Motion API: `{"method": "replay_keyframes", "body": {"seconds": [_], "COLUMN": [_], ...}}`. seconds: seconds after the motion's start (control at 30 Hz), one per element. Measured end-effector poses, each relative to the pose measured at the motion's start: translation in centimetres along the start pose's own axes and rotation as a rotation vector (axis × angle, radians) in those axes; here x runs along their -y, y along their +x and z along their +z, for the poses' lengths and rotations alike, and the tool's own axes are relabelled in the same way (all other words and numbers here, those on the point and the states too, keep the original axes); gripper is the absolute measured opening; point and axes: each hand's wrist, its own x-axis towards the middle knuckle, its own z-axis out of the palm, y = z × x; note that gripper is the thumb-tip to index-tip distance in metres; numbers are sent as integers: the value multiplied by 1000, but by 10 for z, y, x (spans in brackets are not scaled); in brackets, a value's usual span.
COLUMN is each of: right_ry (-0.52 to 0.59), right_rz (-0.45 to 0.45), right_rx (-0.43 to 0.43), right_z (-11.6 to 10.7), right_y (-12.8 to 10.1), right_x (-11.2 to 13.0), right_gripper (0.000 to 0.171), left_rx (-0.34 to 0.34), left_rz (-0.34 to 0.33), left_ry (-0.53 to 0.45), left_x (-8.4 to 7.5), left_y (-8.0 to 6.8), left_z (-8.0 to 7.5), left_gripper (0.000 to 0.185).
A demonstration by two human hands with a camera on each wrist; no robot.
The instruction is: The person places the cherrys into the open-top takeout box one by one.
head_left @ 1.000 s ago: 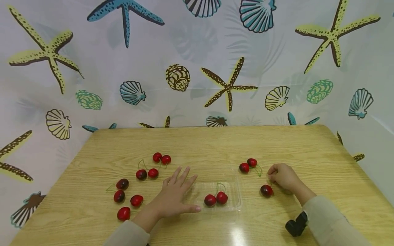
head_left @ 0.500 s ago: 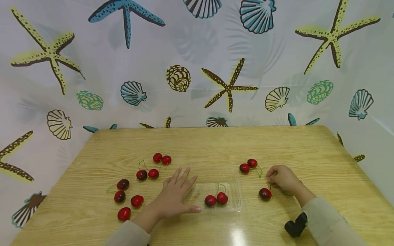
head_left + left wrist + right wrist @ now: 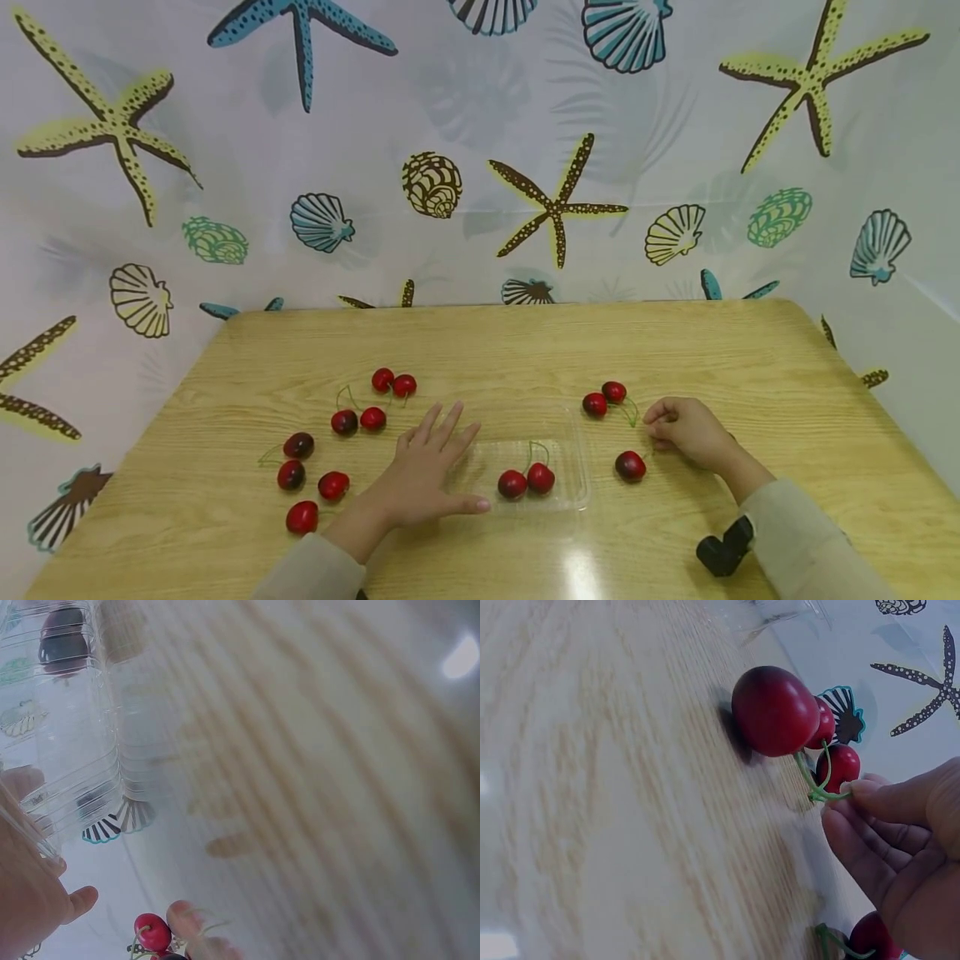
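Observation:
A clear plastic tray [image 3: 564, 457] lies mid-table with two red cherries [image 3: 527, 481] joined by a stem inside. My left hand [image 3: 438, 462] lies flat with fingers spread, its thumb at the tray's left edge; the left wrist view shows the tray's ribbed wall [image 3: 75, 750] beside the fingers [image 3: 75, 904]. To the tray's right, my right hand [image 3: 651, 432] pinches the green stem of a single dark red cherry [image 3: 630, 466]. The right wrist view shows that cherry [image 3: 774, 710] at the table surface and my fingertips [image 3: 855, 791] on its stem.
A cherry pair [image 3: 603, 398] lies just beyond the right hand. Several cherries [image 3: 330, 442] are scattered left of the left hand. The wooden table [image 3: 525, 350] is walled by a seashell-print curtain [image 3: 480, 167]. A black wrist camera [image 3: 723, 546] sits on the right sleeve.
The right hand has drawn the single cherry leftward by its stem, closer to the tray. The left hand and tray have stayed in place.

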Motion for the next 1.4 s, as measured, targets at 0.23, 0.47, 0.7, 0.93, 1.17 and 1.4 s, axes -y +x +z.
{"method": "replay_keyframes", "body": {"seconds": [0.23,0.47,0.7,0.93,1.17,1.4], "right_ry": [0,42,101,162,237,295], "right_rz": [-25,-48,-65,-90,-127,-184], "right_rx": [-26,-41,-67,-68,-73,-64], "right_z": [1,2,3,4,5,7], "right_y": [0,0,-2,-5,-9,-12], "right_x": [1,2,7,10,15,26], "right_gripper": [10,12,12,11,15,12], "left_rx": [6,12,11,12,11,11], "left_rz": [-6,-14,-19,-14,-9,-5], "left_ry": [-10,-23,-20,-5,6,-7], "left_x": [-1,-3,-3,-2,-2,-2], "left_y": [0,-1,0,1,1,1], "left_z": [-1,-2,-3,-3,-3,-2], "left_gripper": [95,93,92,92,92,93]}}
